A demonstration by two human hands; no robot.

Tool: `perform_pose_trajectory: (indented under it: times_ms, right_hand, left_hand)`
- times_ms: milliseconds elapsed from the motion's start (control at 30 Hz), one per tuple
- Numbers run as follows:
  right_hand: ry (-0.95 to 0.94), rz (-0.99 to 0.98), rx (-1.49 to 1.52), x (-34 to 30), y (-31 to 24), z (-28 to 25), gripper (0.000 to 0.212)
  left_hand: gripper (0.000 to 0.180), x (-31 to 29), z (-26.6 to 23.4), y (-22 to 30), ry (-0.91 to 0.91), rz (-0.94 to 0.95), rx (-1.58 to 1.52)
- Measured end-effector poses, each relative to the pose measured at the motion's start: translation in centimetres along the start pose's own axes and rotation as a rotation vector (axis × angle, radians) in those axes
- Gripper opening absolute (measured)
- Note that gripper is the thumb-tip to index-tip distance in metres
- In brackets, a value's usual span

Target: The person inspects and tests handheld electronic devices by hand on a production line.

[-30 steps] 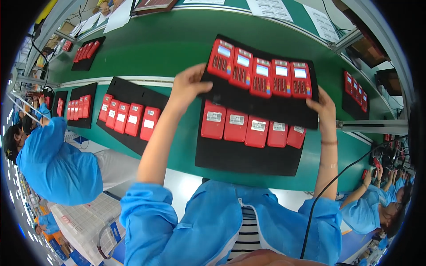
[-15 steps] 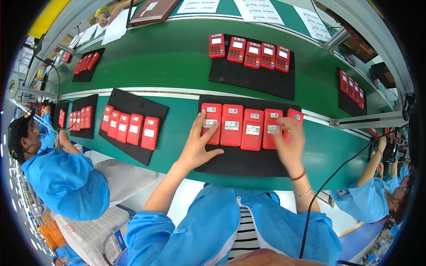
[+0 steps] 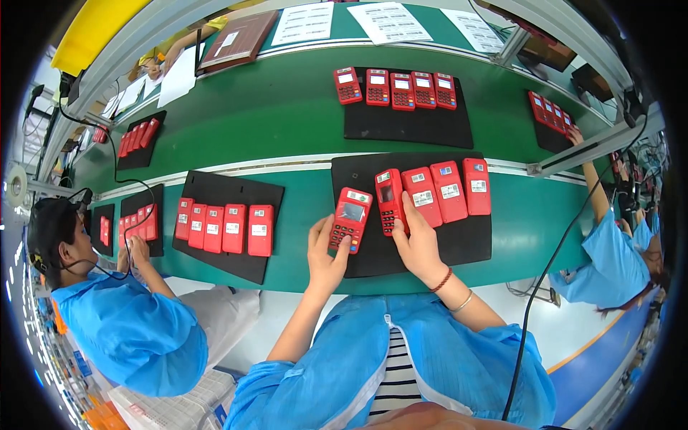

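Observation:
My left hand (image 3: pixel 327 252) grips a red card payment terminal (image 3: pixel 354 211), screen and keypad up, tilted above the left part of a black mat (image 3: pixel 459 247). My right hand (image 3: pixel 418 248) has its fingers round the right side of a second red card payment terminal (image 3: pixel 388 192), also face up. Whether this one is lifted off the mat I cannot tell. To its right, three more terminals lie face down in a row, white labels showing: one beside my fingers (image 3: pixel 423 199), a middle one (image 3: pixel 449 190) and one at the right end (image 3: pixel 476 188).
Beyond a pale rail, a far mat (image 3: pixel 408 129) bears several face-up terminals. To the left another mat (image 3: pixel 229 183) carries several face-down ones. Co-workers in blue sit at left (image 3: pixel 132 322) and right (image 3: pixel 609 251). A black cable (image 3: pixel 548 269) hangs at right; printed sheets (image 3: pixel 390 21) lie at the back.
The two leftmost terminals, face down before, are now face up in my hands. My right hand has moved left from the row's right end. The right co-worker's hand now reaches the far-right terminals.

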State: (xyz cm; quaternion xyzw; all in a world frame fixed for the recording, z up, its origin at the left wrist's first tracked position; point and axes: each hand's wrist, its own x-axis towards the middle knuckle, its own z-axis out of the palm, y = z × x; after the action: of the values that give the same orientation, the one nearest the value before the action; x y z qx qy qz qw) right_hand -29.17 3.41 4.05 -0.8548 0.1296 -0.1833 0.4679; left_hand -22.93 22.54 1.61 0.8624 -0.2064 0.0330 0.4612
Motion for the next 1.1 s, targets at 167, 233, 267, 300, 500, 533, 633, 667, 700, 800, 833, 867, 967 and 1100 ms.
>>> perform_pose_trajectory:
  times_ms: [167, 233, 267, 300, 500, 533, 633, 667, 700, 800, 833, 867, 967, 1100]
  right_hand:
    - [0.048, -0.199, -0.303, 0.5, 3.0, -3.4, 0.036]
    - [-0.05, -0.264, -0.426, -0.4, 3.1, -3.1, 0.042]
    - [-0.145, -0.253, -0.398, -0.8, 3.0, -3.6, 0.048]
    - [-0.178, -0.278, -0.405, -0.6, 3.0, -4.2, 0.051]
    - [-0.126, -0.285, -0.504, 1.0, 3.6, -5.7, 0.057]
    - [-0.06, -0.269, -0.447, 1.0, 3.3, -5.7, 0.054]
    - [0.085, 0.029, -0.121, -0.8, 2.8, -5.1, 0.042]
    - [0.08, 0.079, -0.044, -1.3, 3.0, -4.9, 0.04]
    - [0.023, 0.01, -0.2, -1.8, 4.2, -5.2, 0.04]
    - [0.16, -0.157, -0.552, 0.4, 4.8, -7.2, 0.05]
    - [0.116, -0.128, -0.602, 1.0, 5.4, -7.8, 0.053]
    - [0.073, -0.101, -0.648, 1.6, 5.9, -8.1, 0.056]
    - [0.08, 0.033, -0.398, 1.8, 5.0, -8.3, 0.052]
    - [0.151, 0.015, -0.316, 0.9, 7.7, -9.3, 0.044]
  left_hand:
    - [0.048, 1.6, -0.4, 1.2, -0.031, -0.09, -0.071]
    - [0.051, 2.5, -0.5, 2.3, -0.146, -0.247, 0.007]
    - [0.059, 2.5, 0.0, 1.3, -0.163, -0.201, 0.034]
    - [0.064, 2.7, 0.3, 1.2, -0.085, -0.041, 0.144]
    - [0.067, 7.2, 3.7, 3.5, -0.318, 0.559, 0.258]
    - [0.064, 7.4, 4.4, 3.3, -0.424, 0.599, 0.319]
    - [0.059, 6.9, 3.8, 2.3, -0.494, 0.587, 0.364]
    - [0.06, 6.7, 3.6, 2.3, -0.482, 0.573, 0.365]
    - [0.06, 6.3, 3.1, 2.3, -0.414, 0.546, 0.304]
    - [0.072, 5.5, 1.9, 1.7, -0.121, 0.366, 0.212]
    - [0.078, 4.9, 1.5, 1.9, -0.049, 0.199, 0.214]
    - [0.081, 4.3, 1.3, 1.4, -0.078, -0.007, 0.105]
    - [0.084, 2.9, 0.8, 0.0, -0.172, -0.268, -0.064]
    - [0.081, 2.8, 0.6, -0.5, -0.224, -0.307, -0.147]
